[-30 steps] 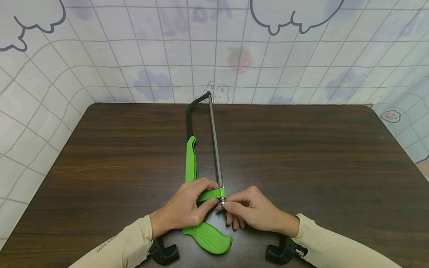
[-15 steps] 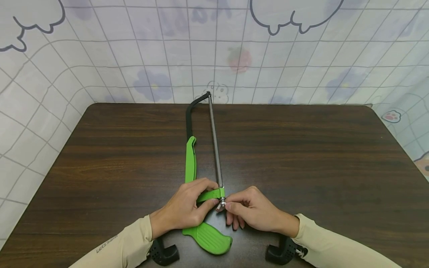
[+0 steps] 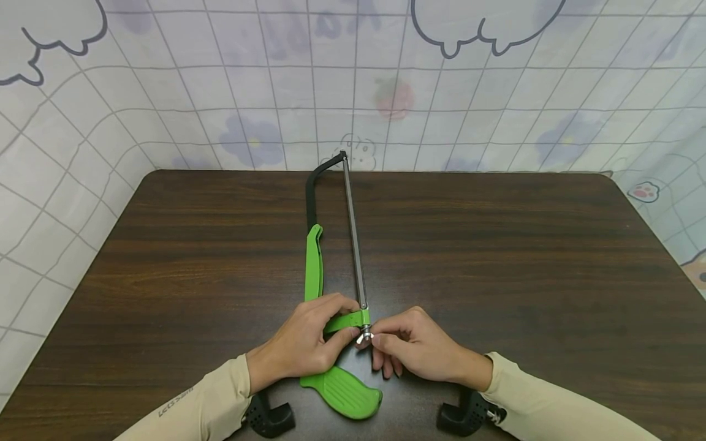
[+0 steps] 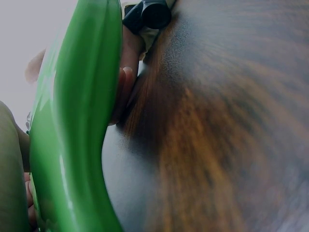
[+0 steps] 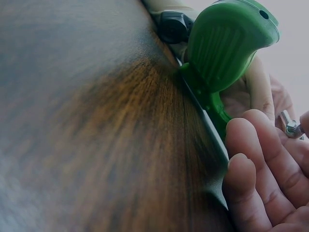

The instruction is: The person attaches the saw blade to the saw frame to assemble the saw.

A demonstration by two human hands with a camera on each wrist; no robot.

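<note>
The hacksaw lies on the dark table, its far end reaching the rear edge in the head view. A grid-printed backdrop with cloud, flower and strawberry motifs rises behind. Black devices are mounted below both cream sleeves. In the left wrist view, the handle blocks most of the work area.

The left hand curls over the green frame, thumb and fingers closed around it near the blade mount. The right hand pinches the wing nut between thumb and index finger; the remaining fingers are loosely bent.

Compared with the earlier frames, the wing nut shows a different rotation; hand and saw positions are unchanged.

The frame is glossy green with a bent black front section. The blade is straight, narrow, grey metal. The handle is curved and ribbed; the tabletop has streaked wood grain.
</note>
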